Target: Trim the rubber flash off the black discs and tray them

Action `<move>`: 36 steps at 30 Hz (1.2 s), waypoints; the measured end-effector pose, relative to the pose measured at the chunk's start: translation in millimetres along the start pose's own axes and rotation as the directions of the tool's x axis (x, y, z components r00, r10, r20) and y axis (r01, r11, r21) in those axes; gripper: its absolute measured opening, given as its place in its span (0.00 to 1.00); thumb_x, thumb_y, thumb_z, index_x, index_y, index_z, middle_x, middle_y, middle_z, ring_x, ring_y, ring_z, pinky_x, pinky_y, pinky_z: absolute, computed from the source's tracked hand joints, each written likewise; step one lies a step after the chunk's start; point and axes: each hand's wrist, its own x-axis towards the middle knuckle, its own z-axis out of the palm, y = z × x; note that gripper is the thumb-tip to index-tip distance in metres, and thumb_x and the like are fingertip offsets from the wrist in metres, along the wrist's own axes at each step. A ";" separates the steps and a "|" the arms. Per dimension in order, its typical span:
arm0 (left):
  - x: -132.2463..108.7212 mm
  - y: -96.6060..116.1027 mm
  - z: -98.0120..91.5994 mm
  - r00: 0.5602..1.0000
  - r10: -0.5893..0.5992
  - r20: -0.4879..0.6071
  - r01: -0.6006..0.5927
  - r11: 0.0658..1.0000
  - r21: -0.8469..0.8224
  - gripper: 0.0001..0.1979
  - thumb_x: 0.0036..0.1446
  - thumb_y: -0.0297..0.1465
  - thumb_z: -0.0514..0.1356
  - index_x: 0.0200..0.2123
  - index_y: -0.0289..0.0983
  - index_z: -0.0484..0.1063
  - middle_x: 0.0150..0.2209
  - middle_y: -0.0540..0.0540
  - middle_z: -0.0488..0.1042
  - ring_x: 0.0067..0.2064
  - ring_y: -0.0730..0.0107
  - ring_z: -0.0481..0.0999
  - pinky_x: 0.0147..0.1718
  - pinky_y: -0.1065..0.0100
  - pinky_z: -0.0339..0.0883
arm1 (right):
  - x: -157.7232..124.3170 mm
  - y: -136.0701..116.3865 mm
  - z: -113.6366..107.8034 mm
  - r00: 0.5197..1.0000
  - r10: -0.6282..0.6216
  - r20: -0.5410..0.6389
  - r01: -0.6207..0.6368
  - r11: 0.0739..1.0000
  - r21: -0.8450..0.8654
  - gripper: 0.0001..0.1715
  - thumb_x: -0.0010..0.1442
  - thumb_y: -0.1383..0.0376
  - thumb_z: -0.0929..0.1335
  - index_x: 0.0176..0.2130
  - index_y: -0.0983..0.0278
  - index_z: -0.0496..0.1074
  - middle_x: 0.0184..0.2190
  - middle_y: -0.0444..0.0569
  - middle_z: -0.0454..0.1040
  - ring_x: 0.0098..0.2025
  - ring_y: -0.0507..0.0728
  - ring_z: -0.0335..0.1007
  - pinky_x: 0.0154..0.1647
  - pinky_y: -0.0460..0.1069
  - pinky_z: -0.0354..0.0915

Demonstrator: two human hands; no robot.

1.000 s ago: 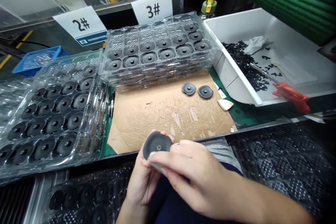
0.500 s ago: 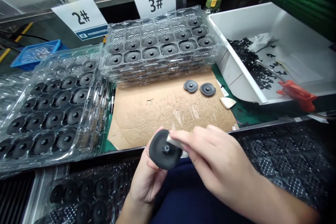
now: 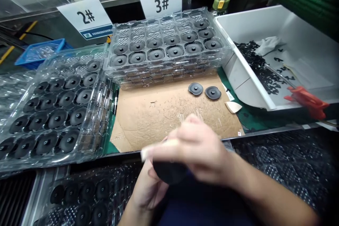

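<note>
My left hand (image 3: 149,190) is closed around a round black disc (image 3: 171,173) and holds it in front of my lap. My right hand (image 3: 196,148), smeared by motion, passes over the disc and hides its upper part and centre. A small white pad (image 3: 146,153) is pinched at its fingertips, beyond the disc's left edge; its exact kind is unclear. Two similar discs, a left one (image 3: 195,88) and a right one (image 3: 213,92), lie on the cardboard sheet (image 3: 137,120). Right of them rests a pale wedge-shaped piece (image 3: 233,107).
Clear trays of black discs are stacked at the back (image 3: 169,65) and left (image 3: 90,127). A white bin (image 3: 246,74) at right holds small black parts and a red-handled tool (image 3: 307,100). Behind stand a green bottle (image 3: 221,1) and a blue basket (image 3: 62,45).
My right hand has swept left across the disc with the white pad, now covering the disc's centre. The disc sits slightly lower, still in my left hand. The whole view has shifted a little.
</note>
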 end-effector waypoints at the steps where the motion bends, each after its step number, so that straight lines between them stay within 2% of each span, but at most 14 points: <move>1: 0.1 0.9 0.7 1.000 0.002 0.026 -0.001 1.000 -0.022 0.23 0.43 0.33 0.66 0.46 0.39 0.71 0.47 0.45 0.74 0.48 0.58 0.73 0.50 0.61 0.64 | -1.2 16.7 3.2 0.991 0.130 -0.037 -0.128 0.990 0.052 0.16 0.65 0.64 0.58 0.49 0.55 0.69 0.36 0.43 0.74 0.35 0.50 0.67 0.38 0.48 0.59; 3: -1.1 2.9 1.3 0.996 -0.009 0.094 0.018 0.996 -0.089 0.21 0.46 0.32 0.64 0.47 0.42 0.70 0.47 0.46 0.74 0.47 0.58 0.74 0.49 0.63 0.66 | -8.8 56.0 13.3 0.893 0.433 -0.124 -0.421 0.900 0.112 0.16 0.64 0.63 0.59 0.50 0.57 0.67 0.44 0.46 0.72 0.42 0.52 0.68 0.41 0.48 0.64; 6: -3.1 4.4 -1.5 0.986 -0.017 0.166 0.049 0.981 -0.187 0.20 0.47 0.34 0.64 0.46 0.45 0.70 0.48 0.48 0.74 0.48 0.57 0.73 0.46 0.65 0.68 | -31.1 105.3 37.9 0.855 0.503 -0.129 -0.501 0.864 0.046 0.14 0.59 0.66 0.63 0.44 0.61 0.73 0.39 0.50 0.72 0.40 0.56 0.69 0.41 0.53 0.66; 8: -3.5 4.0 -5.1 0.983 -0.024 0.183 0.067 0.969 -0.236 0.21 0.46 0.37 0.63 0.47 0.45 0.70 0.49 0.48 0.73 0.49 0.56 0.72 0.47 0.64 0.67 | -46.9 120.6 54.7 0.848 0.501 -0.172 -0.508 0.861 0.002 0.16 0.58 0.68 0.63 0.45 0.62 0.72 0.43 0.53 0.69 0.43 0.58 0.67 0.45 0.57 0.64; 12: -3.6 4.1 -12.3 0.966 -0.050 0.254 0.136 0.933 -0.332 0.23 0.51 0.45 0.55 0.49 0.43 0.69 0.50 0.46 0.72 0.50 0.56 0.71 0.49 0.62 0.65 | -62.2 116.5 67.6 0.823 0.483 -0.298 -0.511 0.859 -0.018 0.19 0.59 0.69 0.60 0.49 0.61 0.68 0.51 0.54 0.60 0.49 0.58 0.62 0.50 0.58 0.61; 15: -3.4 7.1 -15.5 0.952 -0.049 0.303 0.161 0.919 -0.359 0.24 0.53 0.47 0.51 0.50 0.43 0.68 0.50 0.46 0.72 0.49 0.57 0.72 0.47 0.64 0.67 | -63.8 99.6 63.8 0.792 0.478 -0.380 -0.514 0.858 0.007 0.18 0.60 0.70 0.58 0.48 0.62 0.68 0.48 0.53 0.62 0.50 0.58 0.61 0.50 0.57 0.61; 18: -2.1 9.5 -17.1 0.954 -0.029 0.300 0.137 0.928 -0.346 0.24 0.54 0.48 0.49 0.50 0.44 0.67 0.49 0.47 0.73 0.47 0.59 0.74 0.44 0.65 0.69 | -68.9 83.4 65.5 0.800 0.476 -0.364 -0.500 0.865 0.034 0.17 0.59 0.72 0.59 0.45 0.62 0.70 0.44 0.51 0.65 0.47 0.56 0.63 0.48 0.54 0.62; 21: -0.7 8.7 -19.3 0.963 0.024 0.267 0.058 0.953 -0.297 0.24 0.56 0.48 0.46 0.53 0.49 0.64 0.49 0.48 0.72 0.44 0.61 0.76 0.41 0.65 0.70 | -73.9 77.3 76.1 0.842 0.480 -0.245 -0.482 0.874 0.057 0.17 0.56 0.75 0.60 0.37 0.63 0.73 0.36 0.48 0.69 0.39 0.55 0.67 0.40 0.51 0.64; 24: -1.6 7.1 -24.3 0.960 0.203 0.191 -0.207 0.978 -0.002 0.26 0.54 0.46 0.51 0.57 0.54 0.55 0.52 0.47 0.69 0.43 0.61 0.75 0.44 0.60 0.68 | -68.1 76.8 82.0 0.851 0.503 -0.152 -0.497 0.864 0.077 0.15 0.51 0.77 0.60 0.25 0.64 0.72 0.26 0.45 0.69 0.30 0.53 0.67 0.32 0.48 0.63; 25: -2.5 7.1 -26.3 0.939 0.290 0.182 -0.323 0.929 0.183 0.29 0.53 0.42 0.55 0.58 0.55 0.51 0.53 0.47 0.67 0.45 0.60 0.74 0.47 0.58 0.65 | -63.4 75.2 80.8 0.847 0.512 -0.142 -0.505 0.859 0.088 0.15 0.51 0.77 0.60 0.23 0.64 0.71 0.25 0.44 0.69 0.29 0.52 0.67 0.31 0.47 0.63; 27: -4.5 8.2 -30.2 0.868 0.440 0.231 -0.490 0.685 0.539 0.40 0.50 0.32 0.62 0.59 0.58 0.43 0.54 0.47 0.64 0.52 0.58 0.68 0.53 0.54 0.57 | -51.9 67.2 73.9 0.839 0.522 -0.151 -0.510 0.853 0.114 0.15 0.51 0.78 0.60 0.24 0.64 0.71 0.25 0.44 0.69 0.30 0.52 0.67 0.32 0.47 0.63; 30: -6.2 10.7 -34.1 0.807 0.486 0.334 -0.533 0.358 0.767 0.50 0.46 0.21 0.62 0.60 0.60 0.34 0.55 0.46 0.62 0.56 0.56 0.62 0.54 0.51 0.53 | -36.7 45.0 59.0 0.832 0.510 -0.218 -0.489 0.860 0.147 0.14 0.55 0.76 0.59 0.30 0.64 0.71 0.31 0.46 0.70 0.37 0.54 0.67 0.38 0.49 0.62; 33: -6.4 12.3 -36.3 0.807 0.478 0.347 -0.515 0.282 0.810 0.51 0.46 0.20 0.62 0.61 0.57 0.32 0.54 0.44 0.62 0.55 0.56 0.62 0.53 0.51 0.55 | -29.0 21.2 47.7 0.840 0.485 -0.245 -0.438 0.871 0.221 0.12 0.57 0.74 0.60 0.34 0.62 0.70 0.34 0.47 0.68 0.39 0.54 0.66 0.40 0.50 0.61; 36: -7.6 13.7 -38.1 0.820 0.475 0.319 -0.494 0.308 0.813 0.51 0.45 0.21 0.63 0.61 0.56 0.33 0.53 0.44 0.64 0.54 0.57 0.63 0.53 0.53 0.55 | -25.0 5.0 39.6 0.868 0.469 -0.163 -0.401 0.856 0.326 0.11 0.58 0.73 0.62 0.37 0.61 0.70 0.36 0.47 0.68 0.40 0.54 0.65 0.39 0.49 0.61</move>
